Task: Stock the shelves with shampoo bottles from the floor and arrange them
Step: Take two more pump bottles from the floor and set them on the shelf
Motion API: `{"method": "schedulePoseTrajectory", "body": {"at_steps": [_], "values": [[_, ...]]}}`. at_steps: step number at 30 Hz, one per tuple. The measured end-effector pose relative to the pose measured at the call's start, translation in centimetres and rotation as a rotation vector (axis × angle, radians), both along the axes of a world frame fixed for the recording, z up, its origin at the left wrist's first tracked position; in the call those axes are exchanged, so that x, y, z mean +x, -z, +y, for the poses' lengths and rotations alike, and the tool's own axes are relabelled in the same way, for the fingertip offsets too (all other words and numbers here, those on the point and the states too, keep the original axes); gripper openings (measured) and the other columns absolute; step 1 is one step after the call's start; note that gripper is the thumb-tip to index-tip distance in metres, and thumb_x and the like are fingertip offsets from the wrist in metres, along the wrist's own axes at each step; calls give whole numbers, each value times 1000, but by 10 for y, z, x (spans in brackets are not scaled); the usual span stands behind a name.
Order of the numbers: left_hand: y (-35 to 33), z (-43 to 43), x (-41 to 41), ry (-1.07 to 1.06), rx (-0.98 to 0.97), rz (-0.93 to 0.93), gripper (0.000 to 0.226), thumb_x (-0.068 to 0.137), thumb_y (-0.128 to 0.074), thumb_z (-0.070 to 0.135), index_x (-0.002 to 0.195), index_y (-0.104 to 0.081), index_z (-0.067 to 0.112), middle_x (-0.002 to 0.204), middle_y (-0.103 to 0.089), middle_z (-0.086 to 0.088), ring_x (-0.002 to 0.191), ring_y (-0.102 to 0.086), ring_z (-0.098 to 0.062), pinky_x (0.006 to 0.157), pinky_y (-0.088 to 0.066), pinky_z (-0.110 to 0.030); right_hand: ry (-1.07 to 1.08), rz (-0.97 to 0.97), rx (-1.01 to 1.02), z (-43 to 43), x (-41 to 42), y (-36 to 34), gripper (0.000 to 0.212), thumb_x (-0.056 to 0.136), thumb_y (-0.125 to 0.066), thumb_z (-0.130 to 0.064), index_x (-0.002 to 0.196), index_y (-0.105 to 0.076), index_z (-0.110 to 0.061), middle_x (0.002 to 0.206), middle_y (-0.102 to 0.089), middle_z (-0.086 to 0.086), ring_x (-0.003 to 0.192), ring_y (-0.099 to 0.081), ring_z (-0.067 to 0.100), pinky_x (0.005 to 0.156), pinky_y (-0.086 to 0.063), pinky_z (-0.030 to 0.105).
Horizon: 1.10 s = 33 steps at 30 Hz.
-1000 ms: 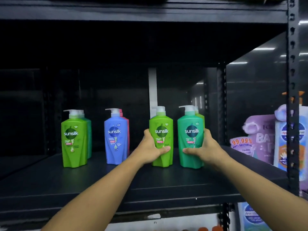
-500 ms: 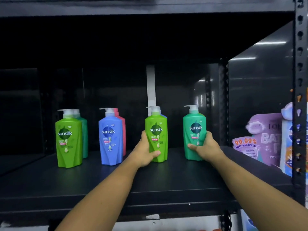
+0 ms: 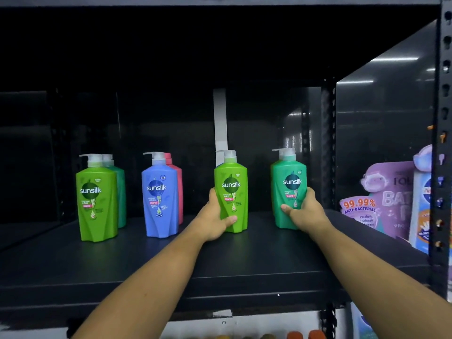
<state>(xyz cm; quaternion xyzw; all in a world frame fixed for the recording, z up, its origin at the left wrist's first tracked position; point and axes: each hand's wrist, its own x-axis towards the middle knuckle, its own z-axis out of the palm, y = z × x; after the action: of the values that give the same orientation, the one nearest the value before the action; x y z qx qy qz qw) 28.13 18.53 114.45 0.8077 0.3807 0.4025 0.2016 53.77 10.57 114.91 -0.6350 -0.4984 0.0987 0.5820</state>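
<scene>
At the centre of the frame the left grip was curled round a lime-green shampoo bottle and the right grip round a teal bottle just right of it, both upright on the dark shelf, with a blue bottle standing further left.

Dim black shelf, rear lost in shadow, strip-light glare on side panel right of shelf, frame edges bowed, slightly soft
</scene>
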Motion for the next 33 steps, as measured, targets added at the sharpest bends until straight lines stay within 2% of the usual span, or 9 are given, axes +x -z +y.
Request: {"method": "schedulePoseTrajectory", "body": {"at_steps": [3, 7, 11, 14, 23, 26, 30, 33], "values": [[-1, -1, -2, 24, -19, 27, 90, 87, -81, 18, 151, -18, 27, 134, -62, 5, 122, -61, -15, 112, -45, -38, 30, -12, -6, 0, 2, 0, 61, 87, -79, -18, 134, -40, -13, 124, -62, 7, 102, -57, 22, 98, -48, 40], [0, -1, -3, 26, -42, 19, 97, 84, -82, 13, 152, -16, 29, 135, -61, 4, 123, -60, -16, 113, -45, -43, 49, -47, -46, -1, 2, 0, 58, 89, -76, -21, 133, -39, -11, 127, -61, 10, 107, -58, 26, 99, -47, 41], [0, -3, -1, 33, -41, 11, 93, 85, -81, 11, 151, -18, 28, 134, -61, 5, 123, -60, -15, 113, -45, -40, 87, -143, -188, -1, 3, 5, 71, 86, -79, -27, 137, -33, -7, 131, -58, 14, 121, -57, 36, 101, -47, 44], [0, -7, 0, 38, -34, 9, 94, 86, -80, 9, 152, -16, 26, 135, -59, 4, 125, -59, -16, 113, -44, -36, 113, -171, -203, -2, 4, 5, 66, 85, -80, -28, 131, -36, -7, 132, -57, 16, 122, -56, 37, 103, -46, 46], [0, -8, 0, 7, -22, 40, 98, 86, -81, 14, 154, -13, 26, 138, -58, 4, 126, -58, -16, 115, -42, -40, 127, -158, -187, 0, 5, 5, 68, 83, -82, -30, 130, -38, -7, 131, -59, 15, 121, -57, 36, 102, -47, 45], [0, -8, -1, -15, -51, 51, 94, 86, -81, 19, 154, -16, 27, 137, -59, 5, 125, -59, -16, 113, -42, -36, 144, -164, -184, 0, 5, 6, 71, 81, -84, -31, 130, -38, -7, 131, -58, 16, 121, -57, 36, 101, -47, 45], [-1, -13, -3, -64, -91, 89, 82, 90, -79, 28, 151, -24, 27, 135, -62, 5, 123, -60, -17, 104, -42, -29, 232, -189, -133, -3, 5, 6, 87, 73, -88, -34, 137, -36, -7, 135, -47, 19, 124, -51, 40, 103, -43, 48], [-1, -16, -3, -122, -100, 137, 74, 91, -77, 37, 148, -33, 23, 137, -62, 2, 123, -59, -17, 97, -42, -26, 298, -245, -42, -6, 4, 6, 76, 72, -87, -37, 125, -41, -11, 127, -50, 16, 117, -53, 39, 95, -47, 48]]}}
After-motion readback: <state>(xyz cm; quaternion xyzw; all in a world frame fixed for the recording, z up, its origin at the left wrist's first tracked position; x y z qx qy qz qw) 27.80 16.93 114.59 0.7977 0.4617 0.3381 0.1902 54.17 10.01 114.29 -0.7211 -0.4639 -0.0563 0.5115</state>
